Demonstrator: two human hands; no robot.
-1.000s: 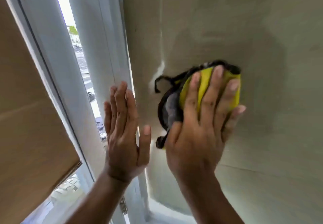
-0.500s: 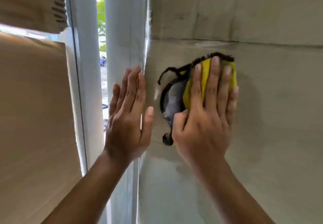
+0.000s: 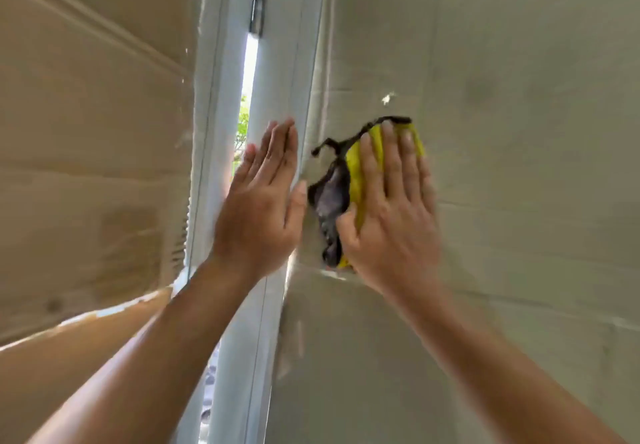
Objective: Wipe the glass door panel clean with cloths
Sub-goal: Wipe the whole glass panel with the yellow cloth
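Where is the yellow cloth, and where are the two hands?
yellow cloth (image 3: 354, 170), head view, on its yellow part just left of the fingers.
right hand (image 3: 391, 229), head view, on the back of the hand that presses the cloth.
left hand (image 3: 258, 215), head view, on the back of the flat hand.

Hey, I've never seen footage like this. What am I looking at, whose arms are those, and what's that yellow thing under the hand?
There is no machine here. These are a person's two bare arms, filmed by a wide-angle camera worn on their head, so you see roughly what they see. The right hand lies flat with straight fingers, pressing a yellow and grey cloth against the glass door panel to wipe it. The left hand, also flat and holding nothing, seems to rest on the white door frame beside the panel. Through a narrow gap in the frame, some greenery outside shows.
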